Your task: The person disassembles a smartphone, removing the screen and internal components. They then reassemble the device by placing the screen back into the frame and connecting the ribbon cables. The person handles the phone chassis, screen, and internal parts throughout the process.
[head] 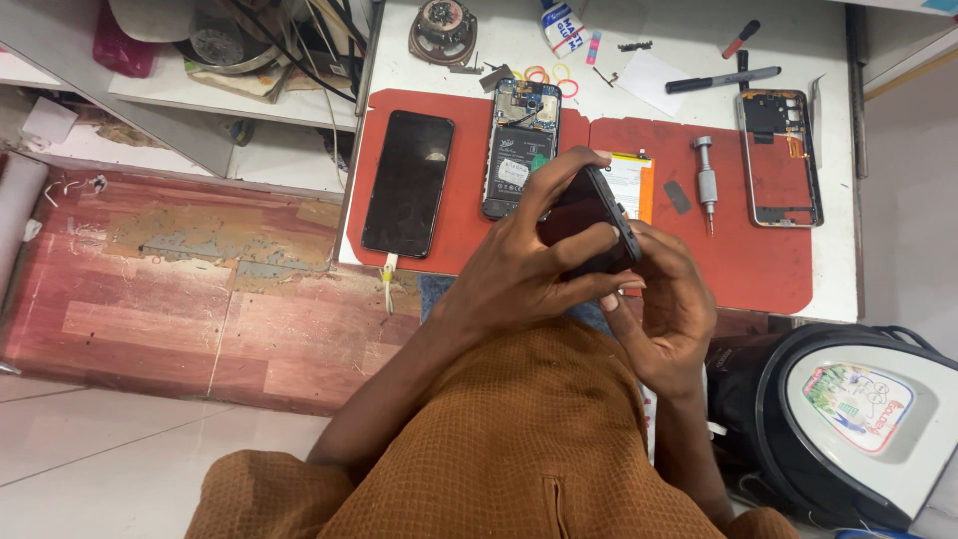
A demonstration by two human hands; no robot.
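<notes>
Both my hands hold a dark phone back cover (597, 215) tilted up above the front edge of the red work mat (758, 265). My left hand (524, 255) wraps over its face from the left, fingers curled on its top and side. My right hand (669, 304) cups it from below on the right, thumb at its lower edge. Behind them on the mat lie an opened phone (521, 140) with its battery and board showing, and a black phone (407, 183) face up with a cable in its lower end.
Right of my hands lie a yellow-and-white battery (633, 180), a metal screwdriver (707, 185) and a phone frame (779, 155). Rubber bands, a marker (720, 80), a glue tube (564, 27) and a round speaker (442, 30) sit at the back. A backpack (848, 419) stands at lower right.
</notes>
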